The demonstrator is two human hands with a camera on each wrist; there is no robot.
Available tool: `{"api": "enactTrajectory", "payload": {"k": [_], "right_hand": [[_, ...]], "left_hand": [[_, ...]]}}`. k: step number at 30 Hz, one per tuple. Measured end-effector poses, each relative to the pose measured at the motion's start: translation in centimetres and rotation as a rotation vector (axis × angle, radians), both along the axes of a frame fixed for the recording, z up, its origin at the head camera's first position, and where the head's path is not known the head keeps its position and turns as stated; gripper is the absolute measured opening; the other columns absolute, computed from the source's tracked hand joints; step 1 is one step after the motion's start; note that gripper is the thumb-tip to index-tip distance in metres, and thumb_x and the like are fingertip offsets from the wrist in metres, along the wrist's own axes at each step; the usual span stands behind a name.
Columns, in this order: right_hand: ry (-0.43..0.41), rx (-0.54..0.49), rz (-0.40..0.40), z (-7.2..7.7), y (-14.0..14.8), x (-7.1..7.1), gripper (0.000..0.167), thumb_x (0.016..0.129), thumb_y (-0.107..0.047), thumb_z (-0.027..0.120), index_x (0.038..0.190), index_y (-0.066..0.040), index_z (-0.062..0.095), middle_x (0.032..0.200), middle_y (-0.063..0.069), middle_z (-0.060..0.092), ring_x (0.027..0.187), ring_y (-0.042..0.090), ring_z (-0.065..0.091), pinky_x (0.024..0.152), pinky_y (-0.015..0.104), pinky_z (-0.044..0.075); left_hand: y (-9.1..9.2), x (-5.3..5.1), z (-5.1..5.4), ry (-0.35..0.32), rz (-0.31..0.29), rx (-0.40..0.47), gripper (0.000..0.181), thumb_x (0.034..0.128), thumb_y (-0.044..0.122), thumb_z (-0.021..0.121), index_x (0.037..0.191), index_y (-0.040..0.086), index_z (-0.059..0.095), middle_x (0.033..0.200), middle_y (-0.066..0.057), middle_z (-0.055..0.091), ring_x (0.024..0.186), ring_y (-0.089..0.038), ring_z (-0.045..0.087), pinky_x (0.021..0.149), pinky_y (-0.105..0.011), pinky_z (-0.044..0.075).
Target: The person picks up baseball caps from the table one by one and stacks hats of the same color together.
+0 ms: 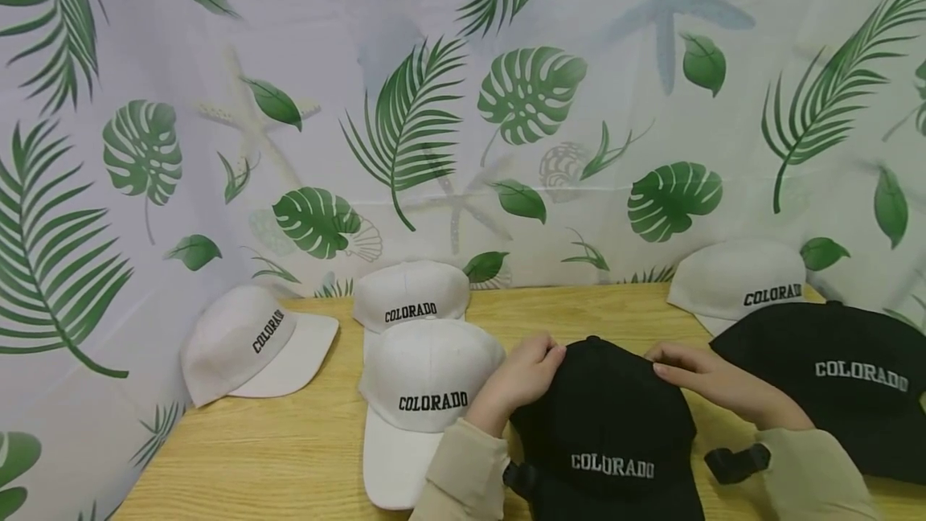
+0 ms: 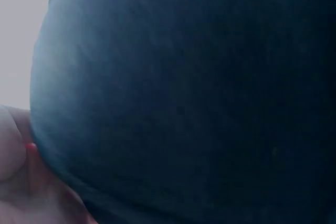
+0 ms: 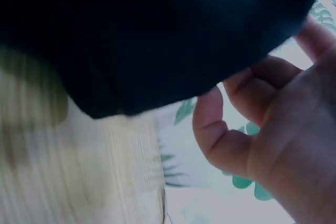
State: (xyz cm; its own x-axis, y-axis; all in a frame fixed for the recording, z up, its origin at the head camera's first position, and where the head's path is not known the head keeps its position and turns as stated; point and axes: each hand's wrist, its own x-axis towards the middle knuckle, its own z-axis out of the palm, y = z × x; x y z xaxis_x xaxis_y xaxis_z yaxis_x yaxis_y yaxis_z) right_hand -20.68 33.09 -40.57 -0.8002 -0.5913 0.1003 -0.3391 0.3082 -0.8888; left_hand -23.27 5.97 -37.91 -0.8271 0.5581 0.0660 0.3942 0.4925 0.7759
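Note:
A black baseball cap (image 1: 608, 400) with white "COLORADO" lettering is between my two hands at the front of the table, its brim toward me and running out of the frame. My left hand (image 1: 522, 375) holds the upper left side of its crown, fingers partly hidden. On the upper right side, my right hand (image 1: 727, 380) grips the crown with bent fingers. The dark crown (image 2: 168, 87) fills most of the left wrist view, a bit of the left hand (image 2: 31, 182) below it. In the right wrist view, curled fingers (image 3: 210, 124) meet the cap's edge.
White caps lettered "COLORADO" stand at the left (image 1: 239, 344), at the back (image 1: 408, 300), and close beside my left forearm (image 1: 427, 368). On the right, another black cap (image 1: 846, 384) sits before a white one (image 1: 738, 280). A leaf-printed curtain (image 1: 579, 248) hangs behind the wooden table (image 1: 289, 449).

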Motion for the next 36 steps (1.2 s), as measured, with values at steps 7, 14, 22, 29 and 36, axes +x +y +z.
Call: {"api": "enactTrajectory", "payload": {"k": [7,14,22,29,36], "right_hand": [[-0.009,-0.088,-0.030,0.3,-0.7,0.2,0.016,0.096,-0.008,0.036,0.089,0.002,0.046,0.106,0.006,0.051,0.100,-0.001,0.046,0.082,0.030,0.039],[0.117,-0.149,-0.013,0.2,-1.4,0.2,0.016,0.095,-0.001,0.032,0.084,-0.001,0.043,0.078,0.003,0.044,0.075,0.008,0.047,0.062,0.025,0.038],[0.324,-0.113,-0.160,-0.1,-2.5,0.1,0.018,0.093,0.003,0.034,0.079,-0.004,0.042,0.063,0.001,0.034,0.054,0.015,0.039,0.049,0.030,0.034],[0.385,-0.060,-0.270,0.1,-2.4,0.3,0.017,0.094,-0.001,0.035,0.078,-0.003,0.041,0.067,-0.002,0.034,0.059,0.013,0.039,0.051,0.029,0.032],[0.442,-0.060,-0.333,0.1,-2.0,0.1,0.019,0.094,0.001,0.036,0.076,-0.003,0.040,0.067,-0.001,0.032,0.060,0.012,0.035,0.053,0.027,0.029]], "left_hand": [[0.3,-0.1,-0.2,-0.033,-0.031,0.026,0.025,0.0966,0.020,0.035,0.078,0.006,0.045,0.068,-0.004,0.039,0.061,-0.016,0.040,0.056,-0.026,0.033],[0.5,0.1,-0.1,0.051,-0.002,0.129,0.023,0.0962,0.018,0.036,0.077,0.007,0.043,0.065,0.000,0.034,0.057,-0.013,0.037,0.053,-0.022,0.031],[0.2,0.1,0.2,0.135,0.061,0.138,0.024,0.0964,0.019,0.036,0.076,0.008,0.042,0.064,0.000,0.033,0.057,-0.013,0.036,0.053,-0.022,0.031],[-0.2,-0.4,-0.6,0.022,0.130,0.167,0.027,0.0955,0.027,0.038,0.080,0.008,0.050,0.070,0.000,0.042,0.064,-0.013,0.042,0.058,-0.025,0.035],[-0.2,-0.9,-1.0,-0.126,0.144,0.275,0.034,0.0972,0.024,0.033,0.074,0.004,0.046,0.068,-0.004,0.040,0.065,-0.016,0.042,0.061,-0.028,0.036]]}}
